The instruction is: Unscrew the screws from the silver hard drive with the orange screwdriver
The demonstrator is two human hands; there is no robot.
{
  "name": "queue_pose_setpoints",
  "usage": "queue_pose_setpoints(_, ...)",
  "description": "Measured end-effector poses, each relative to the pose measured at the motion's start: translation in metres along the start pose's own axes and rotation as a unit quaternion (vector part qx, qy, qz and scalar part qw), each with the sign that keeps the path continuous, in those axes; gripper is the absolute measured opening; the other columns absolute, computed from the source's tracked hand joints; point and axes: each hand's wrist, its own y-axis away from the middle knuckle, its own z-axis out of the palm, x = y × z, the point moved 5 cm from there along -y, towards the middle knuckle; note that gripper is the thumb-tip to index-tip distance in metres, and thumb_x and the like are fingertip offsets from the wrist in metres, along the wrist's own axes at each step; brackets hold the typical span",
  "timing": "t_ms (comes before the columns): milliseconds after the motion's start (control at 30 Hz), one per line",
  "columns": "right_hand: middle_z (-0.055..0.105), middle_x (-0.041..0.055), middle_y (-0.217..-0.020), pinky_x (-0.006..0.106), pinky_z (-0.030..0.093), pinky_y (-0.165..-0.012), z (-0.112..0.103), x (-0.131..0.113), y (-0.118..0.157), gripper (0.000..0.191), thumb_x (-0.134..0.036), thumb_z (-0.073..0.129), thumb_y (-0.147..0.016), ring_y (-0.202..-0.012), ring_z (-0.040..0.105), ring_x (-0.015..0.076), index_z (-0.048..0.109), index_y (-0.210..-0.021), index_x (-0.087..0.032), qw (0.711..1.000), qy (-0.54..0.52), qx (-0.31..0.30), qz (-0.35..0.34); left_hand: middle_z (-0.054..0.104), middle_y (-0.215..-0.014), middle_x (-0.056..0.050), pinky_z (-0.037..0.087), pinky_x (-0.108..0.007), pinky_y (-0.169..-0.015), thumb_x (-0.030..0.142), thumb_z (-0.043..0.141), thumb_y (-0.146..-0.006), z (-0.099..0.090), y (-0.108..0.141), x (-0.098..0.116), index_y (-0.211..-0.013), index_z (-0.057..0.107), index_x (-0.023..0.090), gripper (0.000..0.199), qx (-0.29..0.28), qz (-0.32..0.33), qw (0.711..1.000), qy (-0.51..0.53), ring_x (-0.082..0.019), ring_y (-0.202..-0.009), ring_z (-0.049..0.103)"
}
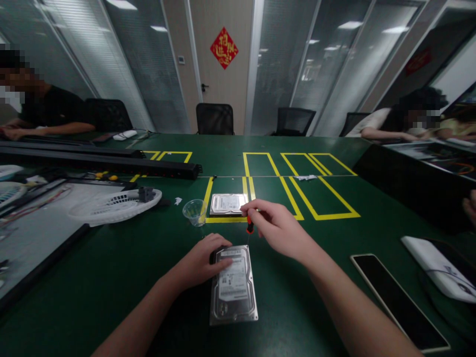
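Observation:
A silver hard drive (pixel 238 292) lies flat on the green table, its long side pointing away from me. My left hand (pixel 210 260) grips its far left part, the thumb resting on the label. With closed fingers my right hand (pixel 269 223) holds a small red and black screwdriver (pixel 250 225) upright, its thin tip at the drive's far right corner. Beyond my hands a second hard drive (pixel 227 204) lies inside a yellow tape outline. A clear plastic cup (pixel 195 213) stands just left of that drive.
At right lie a phone (pixel 397 297) and a white device (pixel 439 267) with a cable, near a large black case (pixel 412 183). Long black bars (pixel 100 163) and a white oval frame (pixel 122 206) lie left. People sit at both sides.

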Motion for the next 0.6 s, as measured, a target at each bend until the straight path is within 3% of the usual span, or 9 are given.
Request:
queue_pose_setpoints(133, 0.060, -0.0021, -0.069, 0.028, 0.036, -0.057, -0.0003, 0.0028, 0.0007, 0.019, -0.037, 0.067, -0.102, -0.060, 0.051, 0.0137, 0.072, -0.097, -0.019, 1.000, 0.015, 0.015, 0.001, 0.071, -0.120, -0.006, 0.052, -0.040, -0.097, 0.030, 0.073, -0.100, -0.0005, -0.0007, 0.0006, -0.124, 0.071, 0.025, 0.025, 0.003, 0.006, 1.000, 0.001, -0.026, -0.111, 0.065)
queue_pose_setpoints(233, 0.063, -0.0010, -0.075, 0.028, 0.037, -0.058, 0.0006, 0.0028, 0.0013, 0.017, -0.032, 0.070, -0.098, -0.062, 0.052, 0.0130, 0.067, -0.087, -0.020, 1.000, 0.009, 0.024, -0.012, 0.071, -0.119, -0.006, 0.052, -0.040, -0.096, 0.031, 0.072, -0.100, -0.0004, -0.0012, -0.0002, -0.124, 0.071, 0.024, 0.025, 0.003, 0.008, 1.000, 0.002, -0.026, -0.110, 0.065)
queue_pose_setpoints(367, 0.067, -0.0007, -0.081, 0.028, 0.040, -0.063, 0.0005, 0.0018, 0.0017, 0.009, -0.028, 0.068, -0.099, -0.066, 0.055, 0.0133, 0.069, -0.094, -0.021, 0.999, 0.007, 0.031, -0.026, 0.070, -0.121, -0.006, 0.052, -0.040, -0.097, 0.030, 0.072, -0.100, 0.0000, -0.0007, -0.0014, -0.125, 0.071, 0.025, 0.025, 0.001, 0.006, 1.000, 0.003, -0.026, -0.112, 0.065)
queue_pose_setpoints(500, 0.067, 0.0000, -0.076, 0.030, 0.040, -0.065, 0.0017, 0.0007, 0.0009, 0.022, -0.036, 0.067, -0.103, -0.070, 0.058, 0.0157, 0.073, -0.089, -0.020, 1.000, 0.011, 0.001, -0.021, 0.070, -0.120, -0.006, 0.052, -0.040, -0.096, 0.030, 0.073, -0.100, 0.0004, 0.0006, -0.0013, -0.125, 0.071, 0.025, 0.025, 0.002, 0.010, 1.000, 0.002, -0.026, -0.110, 0.065)
queue_pose_setpoints(600, 0.066, 0.0002, -0.076, 0.030, 0.041, -0.064, 0.0021, -0.0011, 0.0009, 0.033, -0.039, 0.055, -0.109, -0.070, 0.059, 0.0155, 0.072, -0.089, -0.019, 1.000, 0.007, -0.016, -0.013, 0.070, -0.121, -0.006, 0.052, -0.040, -0.097, 0.030, 0.073, -0.100, 0.0003, 0.0008, -0.0015, -0.125, 0.071, 0.025, 0.026, 0.005, 0.010, 1.000, 0.001, -0.026, -0.112, 0.065)
